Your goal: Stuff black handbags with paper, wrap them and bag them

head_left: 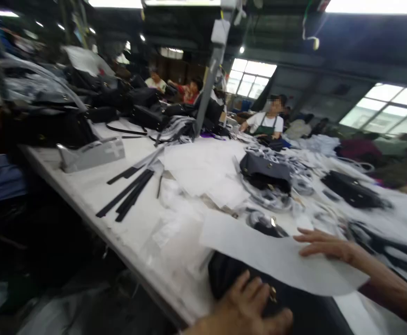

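Note:
A black handbag (308, 304) with a small gold clasp lies on the table's near edge. My left hand (241, 307) rests on it with the fingers spread, beside the clasp. Over the far side of the bag lies a curved sheet of white paper (269, 253). My right hand (325, 246) lies on that sheet with its fingers stretched out, not wrapped round it. Whether the right thumb is under the paper is hidden. Behind the sheet, a dark item with gold hardware (269, 225) is partly covered.
White paper sheets (203, 163) and black strips (130, 195) lie on the white table (88, 195). An open black bag (266, 170) stands beyond, with more bags (353, 188) to the right. A grey post (206, 88) rises from the table. A person in an apron (268, 123) sits behind.

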Available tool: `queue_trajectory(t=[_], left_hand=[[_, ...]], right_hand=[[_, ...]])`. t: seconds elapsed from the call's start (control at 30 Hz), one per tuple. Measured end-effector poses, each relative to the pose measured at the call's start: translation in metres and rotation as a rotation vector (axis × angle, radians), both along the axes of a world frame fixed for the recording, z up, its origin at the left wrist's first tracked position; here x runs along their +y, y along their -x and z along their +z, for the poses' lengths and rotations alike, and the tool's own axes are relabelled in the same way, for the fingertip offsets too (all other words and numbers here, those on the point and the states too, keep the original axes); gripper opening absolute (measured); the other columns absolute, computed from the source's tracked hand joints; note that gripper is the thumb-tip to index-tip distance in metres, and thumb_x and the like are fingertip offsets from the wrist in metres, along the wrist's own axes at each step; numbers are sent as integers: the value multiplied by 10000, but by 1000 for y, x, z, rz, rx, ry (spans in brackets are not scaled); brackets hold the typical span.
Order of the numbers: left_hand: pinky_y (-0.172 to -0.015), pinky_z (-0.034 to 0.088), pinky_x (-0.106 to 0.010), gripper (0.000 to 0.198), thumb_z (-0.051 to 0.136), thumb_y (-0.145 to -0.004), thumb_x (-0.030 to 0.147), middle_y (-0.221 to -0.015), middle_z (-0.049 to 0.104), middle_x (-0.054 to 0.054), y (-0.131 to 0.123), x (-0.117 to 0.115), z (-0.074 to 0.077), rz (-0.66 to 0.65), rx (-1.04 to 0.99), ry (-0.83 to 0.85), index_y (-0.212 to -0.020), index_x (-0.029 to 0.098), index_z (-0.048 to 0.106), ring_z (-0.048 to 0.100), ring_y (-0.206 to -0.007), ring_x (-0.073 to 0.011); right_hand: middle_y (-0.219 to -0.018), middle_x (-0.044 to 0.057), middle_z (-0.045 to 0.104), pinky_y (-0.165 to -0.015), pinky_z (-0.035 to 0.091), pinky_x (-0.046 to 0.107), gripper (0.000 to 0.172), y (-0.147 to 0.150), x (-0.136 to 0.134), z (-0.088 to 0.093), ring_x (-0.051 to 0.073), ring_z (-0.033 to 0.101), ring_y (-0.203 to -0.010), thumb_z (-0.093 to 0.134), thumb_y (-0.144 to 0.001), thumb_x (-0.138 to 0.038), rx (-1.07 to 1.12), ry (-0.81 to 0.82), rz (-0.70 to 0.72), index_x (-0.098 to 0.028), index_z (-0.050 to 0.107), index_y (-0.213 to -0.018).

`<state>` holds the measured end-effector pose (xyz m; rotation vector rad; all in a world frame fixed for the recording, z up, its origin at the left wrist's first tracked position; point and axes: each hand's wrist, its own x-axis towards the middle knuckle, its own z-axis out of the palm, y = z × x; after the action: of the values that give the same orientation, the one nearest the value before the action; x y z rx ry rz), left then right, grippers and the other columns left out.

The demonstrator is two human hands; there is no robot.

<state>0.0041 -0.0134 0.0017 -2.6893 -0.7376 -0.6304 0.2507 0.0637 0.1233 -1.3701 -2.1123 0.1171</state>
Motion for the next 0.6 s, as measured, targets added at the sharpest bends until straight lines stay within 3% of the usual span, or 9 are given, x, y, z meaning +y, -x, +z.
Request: queue_trajectory(t=[0.07, 0.17, 0.27, 0.37, 0.47, 0.6], left_hand=[[-1009, 500, -392, 492, 501, -996, 369, -1354, 585, -85, -2, 2, -3, -21, -177, 118, -1470, 304, 388, 562, -1242, -231], [-902, 553, -345, 574, 589, -949, 325, -1219, 655, -67, 0, 2, 1, -43, -253, 208, -1480, 313, 371, 637, -1112, -231], [-881, 564, -372, 634, 654, -913, 347, -1125, 678, -67, 2, -1, 8, -29, -191, 222, -1480, 316, 371, 666, -1032, -245], [-909, 556, -391, 557, 614, -943, 326, -1159, 664, -84, 1, -3, 10, -7, -150, 184, -1459, 311, 406, 661, -1057, -247], [-877, 572, -378, 453, 532, -986, 286, -1079, 689, -65, 1, -3, 9, 0, -125, 187, -1430, 317, 447, 684, -979, -224], [-852, 587, -376, 545, 512, -968, 195, -1149, 693, -84, 2, -1, 7, -35, -85, 204, -1482, 320, 380, 693, -983, -235]], right_hand=[[-1159, 105, 716, -1031, 487, 481, 293, -16, -35, 8, 284, 622, -1182, 594, -864, -427, -29, 27, -82, -224, 757, -1001], [-1213, 87, 697, -1070, 455, 485, 288, -14, -55, 23, 271, 594, -1224, 588, -893, -399, -57, 34, -130, -231, 748, -1064], [-1224, 38, 697, -1107, 422, 438, 254, 3, -58, 30, 229, 586, -1239, 578, -917, -346, -129, 96, 25, -268, 744, -1092], [-1413, 24, 575, -1157, 350, 455, 395, 25, -66, 17, 249, 476, -1354, 656, -884, -350, -239, 280, 204, -305, 655, -1277], [-1493, 80, 481, -1161, 329, 483, 571, 39, -76, -10, 297, 421, -1392, 695, -861, -447, -297, 469, 226, -263, 568, -1386], [-1385, 82, 594, -1114, 394, 399, 434, 38, -81, -27, 271, 529, -1306, 585, -940, -402, -275, 525, 199, -225, 619, -1335]])
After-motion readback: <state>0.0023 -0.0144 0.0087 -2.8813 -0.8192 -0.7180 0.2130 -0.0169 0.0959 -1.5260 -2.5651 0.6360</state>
